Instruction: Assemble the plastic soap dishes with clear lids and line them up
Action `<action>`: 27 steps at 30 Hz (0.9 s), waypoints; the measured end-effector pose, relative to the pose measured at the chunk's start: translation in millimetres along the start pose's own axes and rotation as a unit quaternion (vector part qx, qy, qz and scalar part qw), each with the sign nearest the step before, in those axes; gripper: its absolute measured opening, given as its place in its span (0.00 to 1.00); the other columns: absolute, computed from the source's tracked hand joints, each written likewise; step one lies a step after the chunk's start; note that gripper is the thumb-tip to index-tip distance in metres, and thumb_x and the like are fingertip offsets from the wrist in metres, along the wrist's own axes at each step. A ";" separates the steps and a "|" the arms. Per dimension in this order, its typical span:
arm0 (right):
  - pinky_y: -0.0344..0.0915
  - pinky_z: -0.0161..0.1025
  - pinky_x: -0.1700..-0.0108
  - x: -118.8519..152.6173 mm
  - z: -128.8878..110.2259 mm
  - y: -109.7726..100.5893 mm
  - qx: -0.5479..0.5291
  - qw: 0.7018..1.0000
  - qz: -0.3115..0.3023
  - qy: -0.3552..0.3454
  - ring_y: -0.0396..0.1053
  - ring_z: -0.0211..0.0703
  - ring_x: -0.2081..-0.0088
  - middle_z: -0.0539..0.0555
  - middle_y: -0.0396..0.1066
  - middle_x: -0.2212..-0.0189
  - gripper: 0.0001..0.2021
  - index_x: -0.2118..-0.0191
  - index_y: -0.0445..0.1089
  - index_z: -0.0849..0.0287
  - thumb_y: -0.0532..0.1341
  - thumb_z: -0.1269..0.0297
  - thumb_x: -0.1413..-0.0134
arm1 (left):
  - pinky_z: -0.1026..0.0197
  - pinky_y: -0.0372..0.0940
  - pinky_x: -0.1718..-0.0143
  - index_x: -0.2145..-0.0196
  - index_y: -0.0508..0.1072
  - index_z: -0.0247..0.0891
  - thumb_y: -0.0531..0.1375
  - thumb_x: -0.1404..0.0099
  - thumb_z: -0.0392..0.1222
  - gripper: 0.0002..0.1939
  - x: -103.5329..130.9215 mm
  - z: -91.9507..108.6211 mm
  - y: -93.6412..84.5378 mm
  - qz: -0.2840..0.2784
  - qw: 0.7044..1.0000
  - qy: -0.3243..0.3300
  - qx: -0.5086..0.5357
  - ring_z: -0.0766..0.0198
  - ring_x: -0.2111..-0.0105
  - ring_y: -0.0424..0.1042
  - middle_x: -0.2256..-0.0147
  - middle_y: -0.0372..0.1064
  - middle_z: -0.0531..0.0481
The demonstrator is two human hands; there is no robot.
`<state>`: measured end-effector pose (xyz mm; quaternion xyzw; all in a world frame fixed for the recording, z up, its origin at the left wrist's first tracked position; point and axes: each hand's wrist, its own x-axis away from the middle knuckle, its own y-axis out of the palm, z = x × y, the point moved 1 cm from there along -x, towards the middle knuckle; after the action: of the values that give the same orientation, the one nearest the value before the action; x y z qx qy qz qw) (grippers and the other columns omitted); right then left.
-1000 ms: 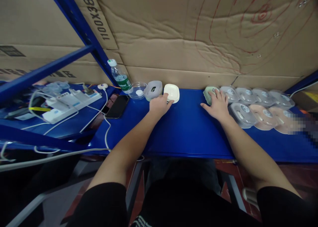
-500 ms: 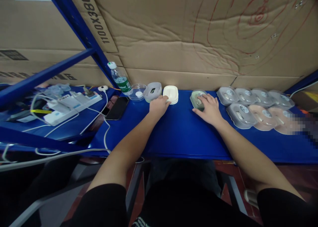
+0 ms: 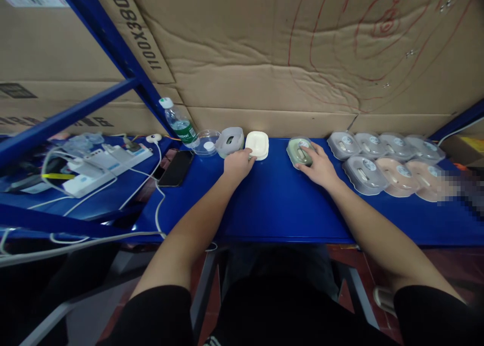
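A cream square dish [image 3: 257, 144] rests near the back of the blue table, and my left hand [image 3: 238, 165] has its fingertips at the dish's front left edge, thumb and fingers close together. Just left of it sits a grey container [image 3: 230, 141] with a dark slot on top. My right hand [image 3: 319, 168] lies over the right side of a green container with a clear cover [image 3: 296, 153], thumb at its front and fingers on its top. The undersides of both hands are hidden.
Several lidded containers, grey [image 3: 366, 175] and pinkish [image 3: 398, 177], stand in two rows at the right. At the left are a water bottle [image 3: 183, 129], a clear round lid [image 3: 204, 149], a phone [image 3: 177, 168], a power strip [image 3: 109, 169] and white cables. Cardboard [image 3: 242, 94] rises behind.
The thumb and fingers of my right hand have drawn closer around the green container. My left hand stays at the cream dish. The whole view has shifted slightly.
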<state>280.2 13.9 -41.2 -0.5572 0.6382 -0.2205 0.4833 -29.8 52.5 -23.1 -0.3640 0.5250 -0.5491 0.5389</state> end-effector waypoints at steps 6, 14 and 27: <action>0.64 0.63 0.30 1.7 -10.6 0.5 -0.055 0.998 0.019 -0.034 0.66 0.66 0.31 0.63 0.65 0.31 0.30 0.36 0.75 0.53 0.69 0.51 0.43 | 0.48 0.73 0.55 0.39 0.77 0.39 0.58 0.25 0.50 0.22 3.8 -0.8 -6.9 0.000 1.000 -0.018 -0.004 0.44 0.53 0.81 0.55 0.82 0.39; 0.72 0.61 0.38 14.7 -43.1 -20.4 -0.184 0.964 0.172 -0.084 0.75 0.62 0.39 0.60 0.78 0.42 0.27 0.42 0.76 0.50 0.60 0.36 0.34 | 0.58 0.75 0.56 0.31 0.66 0.41 0.66 0.28 0.48 0.32 23.6 18.8 -13.2 0.143 0.968 0.180 0.100 0.52 0.48 0.79 0.39 0.73 0.37; 0.62 0.44 0.83 8.2 -41.9 -17.0 -0.423 0.888 0.097 0.151 0.67 0.44 0.86 0.55 0.79 0.73 0.36 0.52 0.75 0.54 0.49 0.25 0.35 | 0.55 0.76 0.57 0.52 0.79 0.44 0.60 0.26 0.64 0.22 33.5 27.3 -18.5 0.167 0.889 0.420 0.067 0.57 0.53 0.79 0.35 0.69 0.39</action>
<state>253.3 -9.2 -12.0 -0.6040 0.7872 0.0371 0.1187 -12.5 12.4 -5.7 0.0308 0.7175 -0.5861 0.3752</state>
